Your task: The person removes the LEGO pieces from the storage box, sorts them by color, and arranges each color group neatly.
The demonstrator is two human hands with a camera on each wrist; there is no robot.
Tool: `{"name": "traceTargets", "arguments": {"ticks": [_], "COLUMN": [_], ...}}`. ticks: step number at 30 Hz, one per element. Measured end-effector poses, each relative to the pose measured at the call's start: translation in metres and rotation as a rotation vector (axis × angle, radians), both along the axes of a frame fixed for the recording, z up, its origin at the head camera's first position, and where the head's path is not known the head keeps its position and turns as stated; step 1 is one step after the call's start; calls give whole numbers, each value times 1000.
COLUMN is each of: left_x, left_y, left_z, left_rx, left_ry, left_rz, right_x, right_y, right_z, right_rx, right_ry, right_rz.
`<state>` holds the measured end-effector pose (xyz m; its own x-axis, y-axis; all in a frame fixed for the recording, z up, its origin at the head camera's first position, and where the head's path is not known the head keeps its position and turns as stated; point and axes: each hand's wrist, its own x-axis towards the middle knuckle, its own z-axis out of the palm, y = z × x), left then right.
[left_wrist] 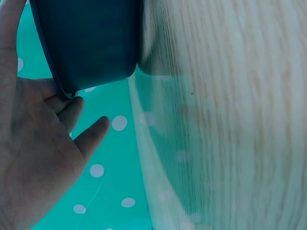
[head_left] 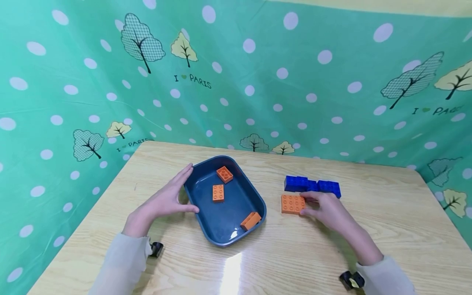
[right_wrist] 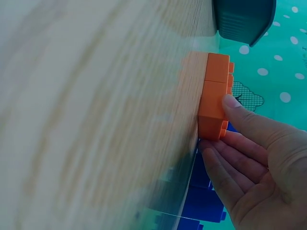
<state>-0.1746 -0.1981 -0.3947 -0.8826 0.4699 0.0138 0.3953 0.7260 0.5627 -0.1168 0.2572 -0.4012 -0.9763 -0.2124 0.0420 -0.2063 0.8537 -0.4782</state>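
My left hand (head_left: 169,198) lies along the left side of a dark blue plastic tub (head_left: 229,243), fingers spread, with fingertips and thumb at its rim. In the left wrist view the fingers rest by the outside of the tub wall (left_wrist: 91,43). My right hand (head_left: 328,209) pinches the right end of an orange toy brick (right_wrist: 213,99), thumb on the near side and fingers behind. Against that brick's far end stands another orange brick (right_wrist: 218,67), the two lined up in a row on the table.
Three orange bricks lie in the tub: an upside-down brick (head_left: 224,174), a studs-up brick (head_left: 218,193) and a tilted brick (head_left: 251,221) in the near right corner. Several blue bricks (head_left: 296,184) stand in a row behind the right hand. A green dotted cloth (head_left: 228,98) hangs behind the table.
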Motion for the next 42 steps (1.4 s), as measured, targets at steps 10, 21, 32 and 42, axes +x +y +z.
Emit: {"name": "traceTargets", "arguments": {"ticks": [10, 21, 32, 42], "left_x": [0, 1, 1, 0], "left_y": [0, 0, 0, 0], "left_z": [-3, -2, 0, 0], "left_rx": [0, -6, -7, 3], "left_ry": [11, 8, -3, -6], "left_rz": [-14, -4, 0, 4], "right_x": [5, 9, 8, 3], "right_y": [3, 0, -27, -65], "right_z": [3, 12, 23, 29], "right_rx": [-35, -116, -194, -352], "right_ry": [11, -10, 25, -23], "right_rz": [-17, -4, 33, 122]}}
